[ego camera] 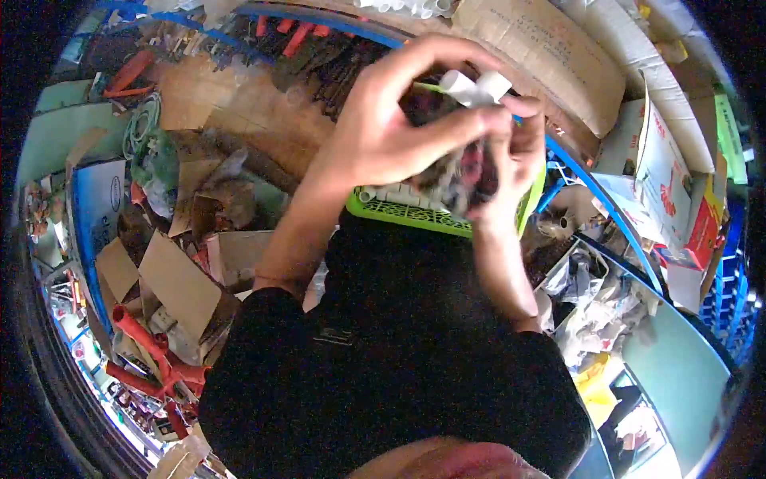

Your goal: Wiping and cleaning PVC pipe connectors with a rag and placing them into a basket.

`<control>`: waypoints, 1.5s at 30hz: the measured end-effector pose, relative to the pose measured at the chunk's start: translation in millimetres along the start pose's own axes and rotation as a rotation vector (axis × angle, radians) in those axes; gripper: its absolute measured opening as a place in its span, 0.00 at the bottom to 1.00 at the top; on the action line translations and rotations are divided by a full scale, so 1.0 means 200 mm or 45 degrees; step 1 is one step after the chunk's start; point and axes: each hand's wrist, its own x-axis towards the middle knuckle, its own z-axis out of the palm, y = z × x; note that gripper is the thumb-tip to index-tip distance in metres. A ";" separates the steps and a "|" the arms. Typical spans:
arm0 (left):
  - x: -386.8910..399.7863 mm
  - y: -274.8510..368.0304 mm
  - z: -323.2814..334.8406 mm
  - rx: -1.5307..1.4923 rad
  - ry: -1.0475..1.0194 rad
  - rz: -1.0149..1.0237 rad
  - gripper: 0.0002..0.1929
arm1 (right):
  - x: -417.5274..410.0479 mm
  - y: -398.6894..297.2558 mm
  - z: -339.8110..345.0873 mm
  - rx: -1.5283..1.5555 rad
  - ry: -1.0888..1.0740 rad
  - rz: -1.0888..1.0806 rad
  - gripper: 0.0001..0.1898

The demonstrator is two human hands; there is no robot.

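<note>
Both hands are raised in front of my chest around a white plastic pipe fitting (474,90), whose two round sockets point up and away. My left hand (392,129) curls around it, thumb below and fingers over the far side. My right hand (508,143) meets it from the right, with fingertips close against the fitting. Below the hands is a lime-green plastic basket (413,218) with openwork sides. White pipe fittings (401,194) lie inside it. Motion blur and my hands hide much of the basket's contents.
Red pipe pieces (146,347) and open cardboard boxes (179,281) crowd the left side. A large cardboard box (538,60) stands at the far right, beside a blue metal edge (622,209). Crumpled clear plastic bags (592,299) lie to my right. More white fittings (407,7) sit at the top.
</note>
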 end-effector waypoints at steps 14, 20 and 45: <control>-0.06 -0.09 -0.26 -0.042 -0.371 -0.376 0.15 | 0.00 -0.03 -0.11 -0.532 -0.644 0.213 0.25; -0.02 -0.13 -0.39 0.101 -0.388 -0.296 0.13 | 0.03 -0.02 -0.56 -0.340 -0.685 0.398 0.32; -0.44 -0.28 -0.14 1.298 -1.087 -0.361 0.15 | -0.06 0.03 -0.69 -0.097 -0.332 0.420 0.28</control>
